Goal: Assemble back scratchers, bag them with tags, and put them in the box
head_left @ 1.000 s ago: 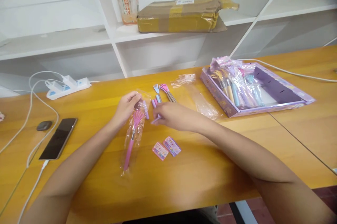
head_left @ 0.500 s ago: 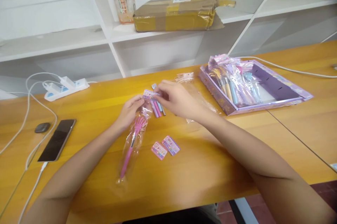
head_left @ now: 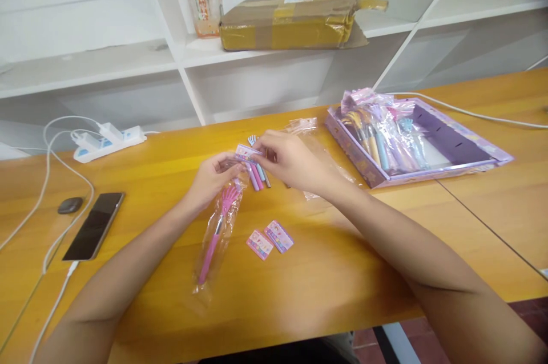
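Note:
My left hand (head_left: 216, 177) pinches the top of a clear plastic bag (head_left: 201, 290). In the bag lies a pink back scratcher (head_left: 209, 255) with a claw-like head and a metal neck, slanting down toward the near edge. My right hand (head_left: 286, 158) is closed on a small printed card (head_left: 245, 152) at the bag's mouth, close to the left fingertips. Behind the hands lie several loose back scratchers (head_left: 257, 178), partly covered by my right hand; one has a blue head. Nearer to me are a pink card (head_left: 259, 245) and a purple card (head_left: 279, 236) on the table.
An open purple box (head_left: 445, 170) at the right holds several bagged back scratchers (head_left: 385, 136). Clear empty bags (head_left: 329, 167) lie beside it. At the left are a phone (head_left: 93, 227), a power strip (head_left: 111, 144) and cables. A taped carton (head_left: 291, 24) sits on the shelf.
The hands stay together around the card and bag mouth, with only small finger movements. The bag with the pink back scratcher has shifted slightly. The other things lie as before.

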{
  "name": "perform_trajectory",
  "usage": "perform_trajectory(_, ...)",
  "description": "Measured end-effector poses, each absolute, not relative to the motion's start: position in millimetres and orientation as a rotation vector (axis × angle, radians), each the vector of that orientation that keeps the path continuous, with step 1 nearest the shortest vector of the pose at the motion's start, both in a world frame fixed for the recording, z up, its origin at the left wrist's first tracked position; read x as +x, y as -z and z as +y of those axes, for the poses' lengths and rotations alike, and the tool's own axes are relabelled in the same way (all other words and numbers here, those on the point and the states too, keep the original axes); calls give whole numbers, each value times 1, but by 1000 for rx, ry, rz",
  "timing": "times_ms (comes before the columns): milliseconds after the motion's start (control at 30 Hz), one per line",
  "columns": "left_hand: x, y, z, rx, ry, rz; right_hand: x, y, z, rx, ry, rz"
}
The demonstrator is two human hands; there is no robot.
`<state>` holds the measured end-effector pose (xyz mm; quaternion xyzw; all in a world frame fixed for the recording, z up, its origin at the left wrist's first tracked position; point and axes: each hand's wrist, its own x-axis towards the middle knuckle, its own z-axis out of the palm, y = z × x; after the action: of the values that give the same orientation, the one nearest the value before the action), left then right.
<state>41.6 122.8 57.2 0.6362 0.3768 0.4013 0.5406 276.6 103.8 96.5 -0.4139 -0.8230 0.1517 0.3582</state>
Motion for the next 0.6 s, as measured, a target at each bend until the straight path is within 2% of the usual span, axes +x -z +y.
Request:
perform_trajectory(167, 43, -58, 123, 1596, -906, 887, 276, -92, 107, -1046, -395, -2146)
perform_trajectory(467, 43, -54, 123, 1644, -887, 859, 281, -95, 107, -1147, -707, -2055)
perform_trajectory(600, 44, -53, 122, 1654, -883, 845, 284, -92, 113, -1165, -736, -2046)
